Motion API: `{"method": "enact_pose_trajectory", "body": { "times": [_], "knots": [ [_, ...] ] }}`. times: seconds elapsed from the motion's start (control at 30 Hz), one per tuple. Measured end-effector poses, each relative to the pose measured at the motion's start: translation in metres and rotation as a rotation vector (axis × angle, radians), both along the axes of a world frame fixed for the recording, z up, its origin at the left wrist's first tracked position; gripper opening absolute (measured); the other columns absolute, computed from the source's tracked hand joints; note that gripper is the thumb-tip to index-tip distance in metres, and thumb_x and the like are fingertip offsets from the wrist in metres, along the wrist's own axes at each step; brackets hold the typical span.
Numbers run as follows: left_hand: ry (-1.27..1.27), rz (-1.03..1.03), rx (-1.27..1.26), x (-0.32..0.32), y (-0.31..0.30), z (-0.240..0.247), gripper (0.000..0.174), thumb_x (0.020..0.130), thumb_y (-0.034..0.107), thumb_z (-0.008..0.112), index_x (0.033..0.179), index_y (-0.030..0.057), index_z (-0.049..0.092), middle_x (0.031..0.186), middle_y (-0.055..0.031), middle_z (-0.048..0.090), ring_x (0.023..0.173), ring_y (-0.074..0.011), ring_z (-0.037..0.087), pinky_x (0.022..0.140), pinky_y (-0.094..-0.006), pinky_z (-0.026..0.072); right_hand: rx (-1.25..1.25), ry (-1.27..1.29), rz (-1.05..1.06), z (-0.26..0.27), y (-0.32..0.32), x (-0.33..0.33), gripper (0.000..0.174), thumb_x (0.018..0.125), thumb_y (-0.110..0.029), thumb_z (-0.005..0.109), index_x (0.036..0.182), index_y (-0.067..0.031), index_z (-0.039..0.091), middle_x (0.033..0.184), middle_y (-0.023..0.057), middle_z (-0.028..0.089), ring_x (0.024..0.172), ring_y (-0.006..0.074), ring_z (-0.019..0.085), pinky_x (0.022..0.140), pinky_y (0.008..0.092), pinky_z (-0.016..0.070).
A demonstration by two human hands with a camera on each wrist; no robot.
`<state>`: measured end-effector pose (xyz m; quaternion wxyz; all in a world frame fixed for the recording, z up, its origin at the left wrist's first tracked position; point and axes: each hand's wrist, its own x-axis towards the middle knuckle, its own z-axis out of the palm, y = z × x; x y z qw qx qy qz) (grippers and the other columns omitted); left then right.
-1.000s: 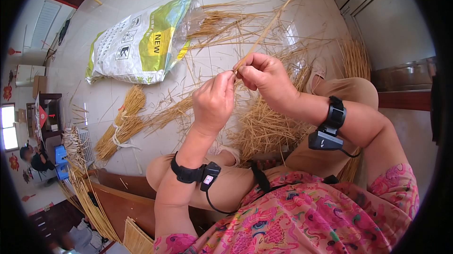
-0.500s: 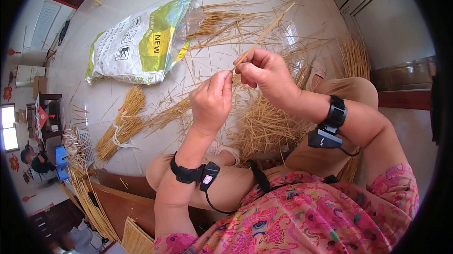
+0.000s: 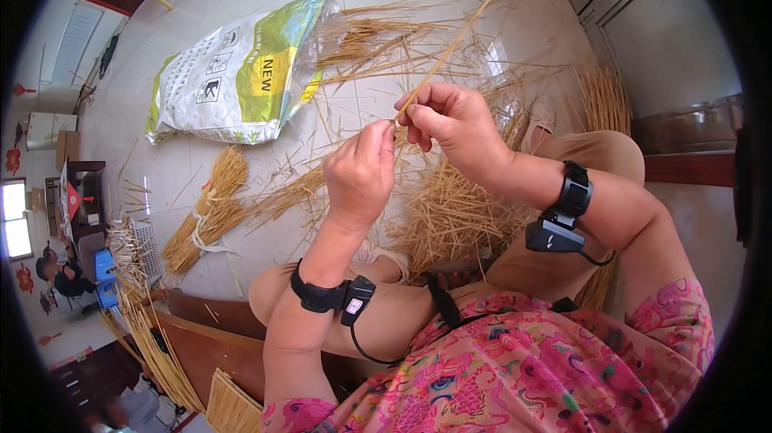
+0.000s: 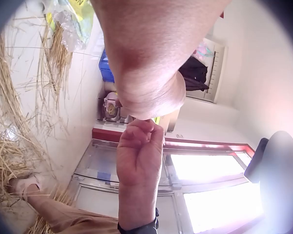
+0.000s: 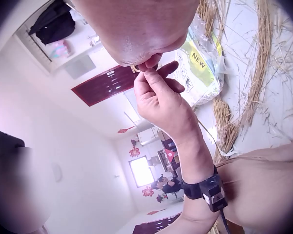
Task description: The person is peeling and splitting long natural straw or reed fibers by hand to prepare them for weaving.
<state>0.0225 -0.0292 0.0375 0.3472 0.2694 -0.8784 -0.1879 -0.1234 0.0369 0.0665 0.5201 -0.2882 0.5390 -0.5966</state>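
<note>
Both hands meet over the straw-littered floor around one long, thin straw stalk (image 3: 450, 49). My left hand (image 3: 360, 166) pinches its lower end between thumb and forefinger. Just above that, my right hand (image 3: 454, 126) pinches the same stalk with thumb and forefinger, its other fingers bent beneath. From there the stalk slants up and away to the right, its far tip free. The right wrist view shows the left hand (image 5: 163, 105) pinching close to the right fingertips. In the left wrist view, the right hand (image 4: 139, 156) has its fingers bent in, and the stalk is mostly hidden.
A loose straw heap (image 3: 458, 212) lies between the feet. Beyond the left hand are a tied straw bundle (image 3: 209, 212) and a white-green bag (image 3: 233, 71) with straw at its mouth. More straw (image 3: 603, 103) stands by the right wall; a wooden board (image 3: 209, 352) is at lower left.
My left hand has shifted slightly left and the hands have drawn a little apart. The stalk's far tip dipped right, then swung back up. Both hands still pinch the stalk.
</note>
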Motion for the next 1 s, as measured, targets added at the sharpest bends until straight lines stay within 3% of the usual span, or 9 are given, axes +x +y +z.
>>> {"method": "enact_pose_trajectory", "body": {
  "times": [0.27, 0.47, 0.63, 0.77, 1.0],
  "knots": [
    [-0.011, -0.03, 0.045, 0.0, 0.002, 0.005, 0.007, 0.084, 0.007, 0.059, 0.09, 0.005, 0.057, 0.066, -0.0102, 0.061, 0.057, -0.0275, 0.06, 0.048, -0.0366, 0.0453, -0.092, -0.079, -0.028, -0.004, -0.001, 0.001, 0.007, 0.083, -0.005, 0.054, 0.083, 0.0004, 0.059, 0.07, 0.003, 0.058, 0.06, 0.0076, 0.054, 0.054, 0.0216, 0.0453],
    [0.035, -0.093, 0.158, 0.001, 0.002, 0.008, 0.005, 0.087, 0.008, 0.055, 0.092, 0.0044, 0.055, 0.066, -0.011, 0.06, 0.057, -0.0282, 0.06, 0.049, -0.0368, 0.0446, 0.011, -0.466, 0.119, -0.007, -0.005, -0.006, 0.008, 0.085, -0.01, 0.056, 0.085, -0.0022, 0.058, 0.073, 0.0034, 0.058, 0.061, 0.0084, 0.054, 0.054, 0.0207, 0.0428],
    [0.075, -0.13, 0.183, 0.001, -0.001, 0.005, 0.007, 0.09, 0.008, 0.052, 0.093, 0.0028, 0.054, 0.063, -0.0124, 0.058, 0.053, -0.0278, 0.058, 0.048, -0.0361, 0.0425, 0.086, -0.499, 0.083, 0.006, -0.004, -0.002, 0.008, 0.086, -0.01, 0.055, 0.082, -0.0032, 0.057, 0.071, 0.0027, 0.055, 0.058, 0.0076, 0.051, 0.052, 0.0198, 0.0402],
    [0.066, -0.096, 0.127, 0.003, 0.0, -0.003, 0.009, 0.085, 0.005, 0.054, 0.094, 0.0042, 0.054, 0.067, -0.0099, 0.06, 0.058, -0.0285, 0.06, 0.05, -0.0375, 0.0457, 0.138, -0.525, 0.113, -0.002, -0.003, -0.001, 0.011, 0.085, -0.01, 0.056, 0.077, -0.0036, 0.055, 0.069, 0.0021, 0.054, 0.057, 0.0073, 0.049, 0.05, 0.0209, 0.0394],
    [0.086, -0.08, 0.036, 0.0, 0.003, -0.012, 0.011, 0.083, 0.004, 0.055, 0.095, 0.0034, 0.055, 0.069, -0.0112, 0.059, 0.059, -0.0288, 0.059, 0.051, -0.0367, 0.0456, 0.191, -0.366, 0.057, -0.005, 0.001, 0.004, 0.014, 0.084, -0.01, 0.058, 0.073, -0.0026, 0.053, 0.063, 0.0038, 0.053, 0.052, 0.0088, 0.046, 0.044, 0.0216, 0.0351]
  ]
}}
